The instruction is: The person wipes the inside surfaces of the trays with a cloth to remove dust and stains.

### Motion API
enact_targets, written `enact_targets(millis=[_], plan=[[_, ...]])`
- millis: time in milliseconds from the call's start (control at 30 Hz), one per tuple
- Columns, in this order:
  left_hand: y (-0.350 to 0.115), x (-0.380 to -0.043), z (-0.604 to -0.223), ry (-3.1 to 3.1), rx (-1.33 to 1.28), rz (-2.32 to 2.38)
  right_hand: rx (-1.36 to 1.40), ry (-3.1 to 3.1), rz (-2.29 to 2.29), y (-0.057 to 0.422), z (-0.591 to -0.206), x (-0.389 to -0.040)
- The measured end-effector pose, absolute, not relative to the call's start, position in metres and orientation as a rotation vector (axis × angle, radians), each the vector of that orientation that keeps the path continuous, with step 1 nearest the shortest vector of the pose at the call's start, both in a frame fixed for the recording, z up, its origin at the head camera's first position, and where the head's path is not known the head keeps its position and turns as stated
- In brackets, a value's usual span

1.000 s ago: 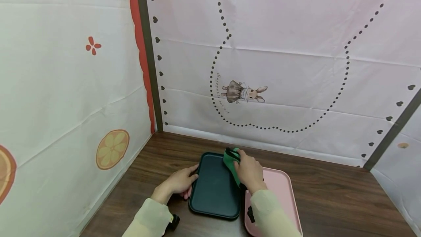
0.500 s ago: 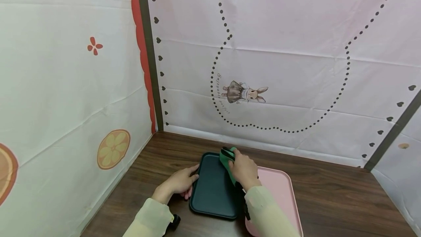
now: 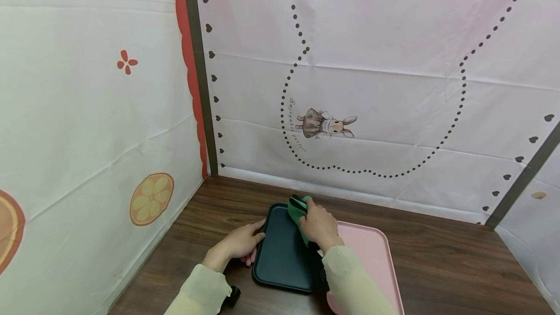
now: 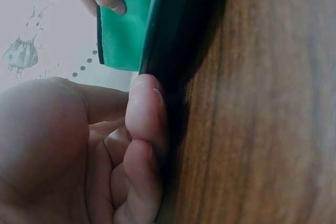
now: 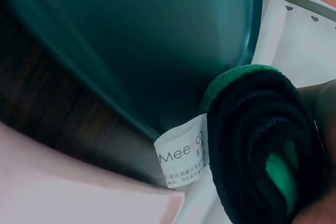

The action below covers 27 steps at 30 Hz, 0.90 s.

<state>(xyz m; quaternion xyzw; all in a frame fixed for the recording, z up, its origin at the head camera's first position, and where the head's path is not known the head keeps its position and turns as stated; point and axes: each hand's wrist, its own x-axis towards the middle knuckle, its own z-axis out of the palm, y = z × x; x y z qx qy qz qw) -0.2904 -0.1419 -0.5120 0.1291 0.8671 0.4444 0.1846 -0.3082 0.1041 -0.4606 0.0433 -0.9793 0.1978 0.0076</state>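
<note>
A dark teal tray [image 3: 282,261] lies on the wooden table in the head view. My left hand [image 3: 238,241] grips its left edge; in the left wrist view, curled fingers [image 4: 144,111] meet the tray's side. My right hand [image 3: 321,226] holds a folded green cleaning cloth [image 3: 295,214] with black edging against the tray's far right part. Up close in the right wrist view, the cloth [image 5: 247,124] shows several rolled layers and a white label [image 5: 181,153]. The right palm hides part of the cloth.
A pink tray [image 3: 372,252] lies just right of the dark one, partly under the right forearm. Printed fabric walls [image 3: 376,111] stand behind and at both sides of the wooden table [image 3: 459,266].
My right hand has slid the cloth leftward over the dark tray's far part. My left hand stays on the tray's left edge, and both trays keep their places.
</note>
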Motion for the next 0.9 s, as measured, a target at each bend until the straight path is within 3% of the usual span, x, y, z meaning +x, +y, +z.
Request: enact_targets(millis=[900], plan=[[-0.142,-0.291,-0.511,2.435,0.377,1.250,0.254,-3.062,0.655,0.079,-0.459,-0.311]])
